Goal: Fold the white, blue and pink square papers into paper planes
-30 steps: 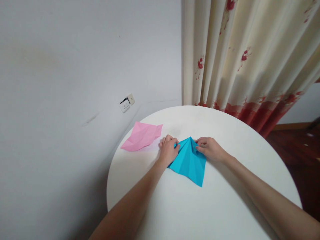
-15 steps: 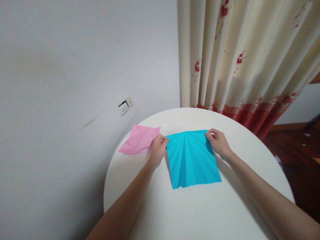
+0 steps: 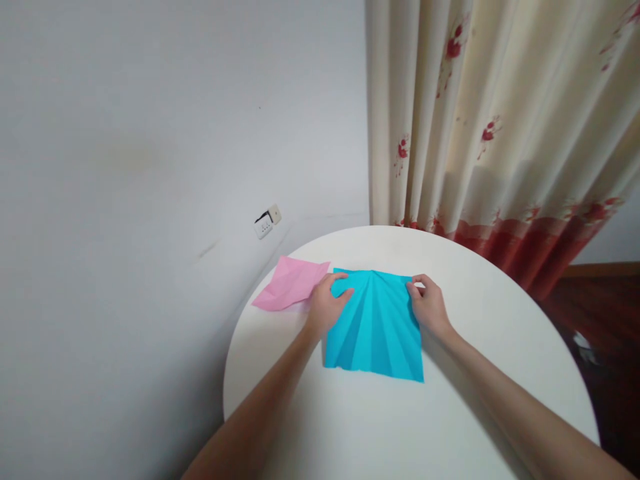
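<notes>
scuffed pale wall (image 3: 150,167) | socket (image 3: 263,227) | red-hemmed floral curtain (image 3: 500,87) | round white table (image 3: 500,313) | dark floor (image 3: 610,313)

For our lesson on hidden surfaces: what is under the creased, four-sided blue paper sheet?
The round white tabletop shows around the blue paper sheet; the part beneath it, and anything that might lie there, is covered and cannot be seen.

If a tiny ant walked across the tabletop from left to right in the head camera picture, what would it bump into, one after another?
Pink paper, left hand, blue paper, right hand.
</notes>
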Demonstrator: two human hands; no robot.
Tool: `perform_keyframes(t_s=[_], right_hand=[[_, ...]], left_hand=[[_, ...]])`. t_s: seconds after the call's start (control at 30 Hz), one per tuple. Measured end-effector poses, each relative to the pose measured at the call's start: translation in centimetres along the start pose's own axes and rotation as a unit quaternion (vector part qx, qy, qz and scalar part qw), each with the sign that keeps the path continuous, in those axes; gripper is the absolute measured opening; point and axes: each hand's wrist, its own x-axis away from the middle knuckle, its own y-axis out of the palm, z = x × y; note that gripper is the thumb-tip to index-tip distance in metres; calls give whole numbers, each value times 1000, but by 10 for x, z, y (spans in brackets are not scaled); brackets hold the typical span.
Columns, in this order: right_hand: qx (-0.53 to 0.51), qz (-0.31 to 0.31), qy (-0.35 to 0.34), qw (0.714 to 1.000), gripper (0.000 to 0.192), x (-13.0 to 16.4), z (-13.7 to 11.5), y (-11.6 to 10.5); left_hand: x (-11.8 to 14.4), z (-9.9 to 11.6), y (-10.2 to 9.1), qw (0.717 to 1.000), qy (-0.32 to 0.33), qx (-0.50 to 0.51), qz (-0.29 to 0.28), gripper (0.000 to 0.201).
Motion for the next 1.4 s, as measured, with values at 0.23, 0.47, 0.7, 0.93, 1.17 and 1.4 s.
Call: perform_keyframes(t_s=[0.23, 0.47, 0.7, 0.93, 1.17, 1.4], right_hand=[[-97, -69, 35, 992, 42, 8, -6, 11], [-73, -126, 43, 988, 27, 4, 6, 14], [-25, -156, 14, 987, 27, 6, 9, 17], [-8, -154, 8, 988, 27, 6, 11, 16], [50, -140, -30, 988, 28, 7, 9, 14], [53, -142, -41, 988, 25, 8, 10, 14]], left_hand=[[-67, -15, -92, 997, 32, -63, 4, 51], [-104, -106, -151, 990, -86, -113, 16, 57], [-84, -153, -123, 961, -96, -250, -71, 49], [-78, -141, -71, 932, -72, -323, -148, 45], [-63, -143, -52, 889, -53, -404, -208, 37], [-74, -134, -35, 901, -46, -388, -186, 48]])
